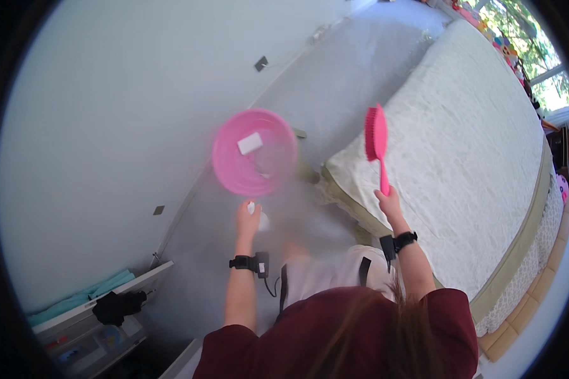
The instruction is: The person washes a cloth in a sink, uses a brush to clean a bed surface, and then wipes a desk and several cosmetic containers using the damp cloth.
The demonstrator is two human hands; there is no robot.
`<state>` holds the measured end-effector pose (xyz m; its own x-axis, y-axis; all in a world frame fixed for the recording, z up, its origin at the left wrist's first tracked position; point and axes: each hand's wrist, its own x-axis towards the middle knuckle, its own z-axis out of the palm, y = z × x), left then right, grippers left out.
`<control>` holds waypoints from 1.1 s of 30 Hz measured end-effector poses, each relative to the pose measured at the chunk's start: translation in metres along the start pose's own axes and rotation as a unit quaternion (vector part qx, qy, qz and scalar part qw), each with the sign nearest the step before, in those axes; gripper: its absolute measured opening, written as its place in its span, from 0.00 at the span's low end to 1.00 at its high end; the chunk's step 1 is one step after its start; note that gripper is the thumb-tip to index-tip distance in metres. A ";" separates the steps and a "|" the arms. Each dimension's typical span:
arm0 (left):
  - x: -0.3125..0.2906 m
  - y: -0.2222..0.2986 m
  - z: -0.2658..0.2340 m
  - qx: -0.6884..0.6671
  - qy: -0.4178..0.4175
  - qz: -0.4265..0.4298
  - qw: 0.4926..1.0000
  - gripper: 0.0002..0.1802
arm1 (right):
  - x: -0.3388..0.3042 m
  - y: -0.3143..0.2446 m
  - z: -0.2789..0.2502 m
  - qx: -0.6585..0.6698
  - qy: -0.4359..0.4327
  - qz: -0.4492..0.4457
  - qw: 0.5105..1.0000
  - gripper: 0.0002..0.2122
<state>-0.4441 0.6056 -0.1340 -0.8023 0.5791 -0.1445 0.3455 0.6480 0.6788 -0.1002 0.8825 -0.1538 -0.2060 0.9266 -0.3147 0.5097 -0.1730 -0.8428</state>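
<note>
My right hand (389, 201) is closed round the handle of a pink brush (375, 136). The brush stands nearly upright over the near corner of the bed, its bristles facing left. A small white thing (251, 207), perhaps a cloth, is pinched in my left hand (248, 220); its kind cannot be made out. Just beyond that hand is a round pink basin (224, 155), its near rim close to my fingers. In the basin lie a white rectangular block (250, 143) and a smaller pale piece (264, 175).
A bed with a white mattress (461, 139) fills the right side. On the left runs a white wall (107, 114) with outlets. An open drawer (101, 303) with a teal cloth (82, 295) and a black item (115, 307) is at lower left. Grey floor (335, 76) lies between.
</note>
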 end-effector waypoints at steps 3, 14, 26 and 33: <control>0.030 -0.085 -0.031 -0.018 0.010 -0.087 0.996 0.19 | -0.019 -0.040 0.051 0.052 -0.002 0.095 0.994 0.13; 0.173 -0.163 -0.055 0.001 -0.084 -0.174 0.981 0.28 | -0.009 -0.105 0.246 0.216 0.049 0.106 0.969 0.13; 0.199 -0.140 -0.016 -0.391 -0.192 -0.316 0.843 0.23 | 0.053 -0.081 0.278 0.195 -0.039 0.149 0.969 0.17; 0.211 -0.084 -0.082 -0.408 -0.105 -0.328 0.845 0.11 | 0.067 -0.165 0.206 0.241 -0.080 0.114 0.961 0.17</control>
<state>-0.6817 0.6329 -0.1624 -0.5566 0.3581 -0.7496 -0.6601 0.3572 0.6608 -0.3701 0.9044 -0.1253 -0.2808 0.7899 -0.5452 0.1186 -0.5351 -0.8364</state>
